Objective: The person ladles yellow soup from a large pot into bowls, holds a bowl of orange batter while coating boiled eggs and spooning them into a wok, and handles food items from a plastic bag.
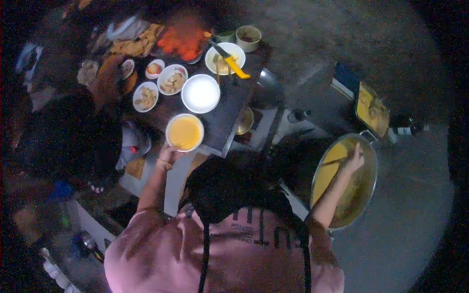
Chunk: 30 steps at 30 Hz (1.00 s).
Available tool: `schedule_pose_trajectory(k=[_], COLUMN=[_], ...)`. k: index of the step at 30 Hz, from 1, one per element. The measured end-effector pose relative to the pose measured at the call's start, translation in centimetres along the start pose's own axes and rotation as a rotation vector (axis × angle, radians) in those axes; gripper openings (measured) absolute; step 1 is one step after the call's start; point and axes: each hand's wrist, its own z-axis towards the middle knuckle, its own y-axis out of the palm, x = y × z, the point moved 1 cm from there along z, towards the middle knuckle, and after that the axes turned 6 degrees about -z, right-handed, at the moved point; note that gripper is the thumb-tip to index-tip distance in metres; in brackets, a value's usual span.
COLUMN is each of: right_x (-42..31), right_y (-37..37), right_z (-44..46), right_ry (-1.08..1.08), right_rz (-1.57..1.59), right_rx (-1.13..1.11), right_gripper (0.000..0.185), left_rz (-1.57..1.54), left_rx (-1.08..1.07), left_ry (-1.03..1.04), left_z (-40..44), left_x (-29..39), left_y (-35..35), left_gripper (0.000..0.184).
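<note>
The left hand (170,155) grips the yellow-filled bowl (185,133) by its near edge, fingers along the rim, holding it just on the person's side of the white bowl (201,93), which serves as the landmark here; whether the gripped bowl also rests on the table (220,129) cannot be told. The right hand (356,160), far to the right of the white bowl and nearer the person, is closed round a thin stick (333,161), whose end reaches over the pan (356,210). Yellow stuff covers the pan's left part, and the rest looks brownish. The white bowl stands on the dark table, its inside too bright to read. Left of it, close by, is a bowl of pale pieces (172,82), and farther left a second such bowl (145,97). Beyond these, to its far left, sits a small dish (155,69) with something red. Just beyond the white bowl and slightly right, a knife (238,70) with a yellow handle lies across a plate (210,59); past that stands a cup (248,40). Farther beyond the white bowl, to the left, is a tray of orange-red food (181,43). Well off to its right lies a bottle (403,125), blurred and dark.
</note>
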Motion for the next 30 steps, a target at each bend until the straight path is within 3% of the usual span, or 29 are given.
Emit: schedule_pose_trajectory(k=[3,5,6,7,8,10,11,12,13,14,15,16,17,18,19,20,21,22,23,24,25,26,30], right_x=[-0.4,-2.5,-3.7,-6.6,-5.8,-9.3,-10.2,-11.1,-12.0,-13.2,-12.1,-10.7,-11.7,-11.8,-8.3,-7.6,-4.6,-5.1,-3.1,-5.2,-8.3,-10.1,-17.4], right_y=[-0.5,-4.5,-6.8,-8.3,-12.6,-17.1,-19.2,-21.2,-22.7,-22.4,-22.7,-22.7,-20.7,-18.1,-16.4,-14.1,-11.9,-9.8,-8.2,-6.0,-3.1,-2.2,-7.9], right_z=[1.6,2.2,2.1,1.0,1.8,-0.2,-1.0,-1.5,-2.1,-3.2,-3.6,-3.7,-3.4,-3.5,-2.5,-2.4,-2.6,-3.1,-3.4,-4.3,-7.2,-9.3,-10.9], right_ry=[-0.187,-0.011,0.059,0.083,0.042,-0.073,-0.098,-0.208,-0.308,-0.385,-0.434,-0.465,-0.536,-0.523,-0.629,-0.581,-0.411,-0.299,-0.361,-0.375,-0.518,-0.661,-0.550], right_rz=[0.002,0.289,0.283,0.394,0.362,0.363,0.335,0.240,0.135,0.175,-0.053,-0.279,-0.686,-0.872,-0.764,-0.728,-0.627,-0.679,-0.506,-0.543,-0.484,-0.410,-0.294], right_rx=[0.073,0.190,0.364,0.408,0.495,0.534,0.586,0.513,0.438,0.173,0.186,0.193,-0.038,-0.175,-0.188,-0.325,-0.257,-0.428,-0.509,-0.539,-0.501,-0.453,-0.632], right_gripper=[0.020,0.022,0.023,0.020,0.022,0.023,0.023,0.022,0.022,0.017,0.015,0.014,0.021,0.025,0.024,0.020,0.015,0.025,0.023,0.014,0.006,0.020,0.024], left_rz=[-0.137,-0.198,-0.268,-0.253,-0.241,-0.255,-0.307,-0.348,-0.468,-0.576,-0.545,-0.222,0.103,0.129,0.621,1.057,1.057,0.859,0.658,0.554,0.519,0.545,0.730], left_rx=[-0.070,-0.048,-0.018,0.007,-0.013,-0.137,-0.063,0.012,-0.018,-0.042,-0.077,-0.133,-0.188,-0.217,-0.218,-0.205,-0.075,0.057,0.209,0.359,0.341,0.279,0.241], left_ry=[0.110,0.178,0.247,0.081,0.057,0.177,0.139,0.096,-0.138,-0.376,-0.426,-0.516,-0.584,-0.607,-0.038,0.577,0.628,0.397,0.183,0.043,0.071,0.142,0.344], left_z=[1.2,2.2,3.2,7.4,7.3,5.3,4.7,3.7,2.2,1.2,2.7,5.5,7.9,8.9,10.0,10.4,10.4,10.3,9.4,5.8,5.9,6.1,7.1], left_x=[0.2,0.0,-0.3,-2.4,-2.0,-0.8,-1.0,-1.1,-1.0,-1.1,-2.7,-4.9,-5.9,-5.5,-4.4,-2.8,-0.4,4.0,8.8,13.7,15.7,15.9,18.2], left_y=[-2.0,-2.1,-2.2,-7.3,-7.1,-4.7,-3.2,-1.7,0.1,1.2,0.0,-2.4,-3.2,-2.2,-1.0,0.8,2.9,6.2,9.9,11.6,11.1,10.6,10.9], left_gripper=[0.044,0.042,0.041,0.038,0.038,0.036,0.037,0.038,0.037,0.036,0.036,0.036,0.037,0.037,0.036,0.036,0.035,0.034,0.034,0.033,0.033,0.032,0.031])
